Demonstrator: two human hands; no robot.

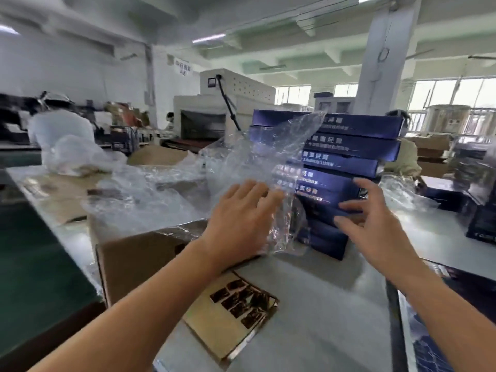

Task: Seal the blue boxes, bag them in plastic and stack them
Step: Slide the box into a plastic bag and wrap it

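Grey workshop bench, stack of blue boxes centre-right of frame. Left hand fingers spread flat on clear plastic bag beside the stack; right hand fingers loosely spread, at the lower boxes.

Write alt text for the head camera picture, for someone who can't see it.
A person's left hand touches a crinkled clear plastic bag while the right hand, fingers spread, reaches to a tall stack of blue boxes on a grey table. A cardboard carton stands left of them.
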